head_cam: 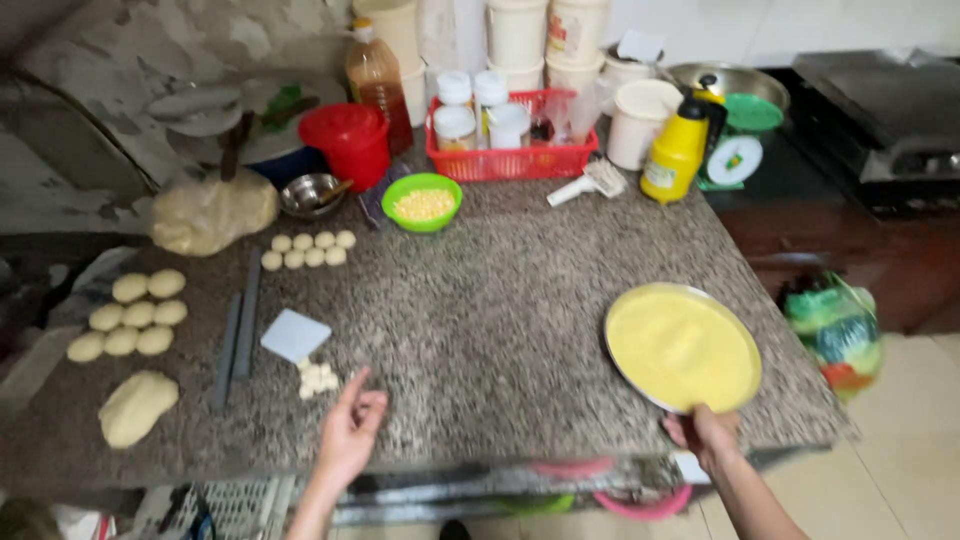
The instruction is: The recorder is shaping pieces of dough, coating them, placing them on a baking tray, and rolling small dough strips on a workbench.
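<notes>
right grip: right hand [705,435] is pinched on the near rim of the round metal pan [683,346], thumb on top
pan: full of yellow flour-like stuff, sitting at the surface's [500,310] near right corner
left grip: left hand [350,430] is loose, fingers apart, holding nothing, well left of the pan, just below the small white cubes [318,379]
further left of pan: white scraper [295,335], dough balls [135,315]
tip: I'd say keep the pan level and slide it, it's close to the edge

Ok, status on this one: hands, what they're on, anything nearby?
Right hand gripping near rim of round tray of yellow flour. Left hand open, fingers just short of small white dough bits. White scraper beside them; granite counter between hands bare.
</notes>
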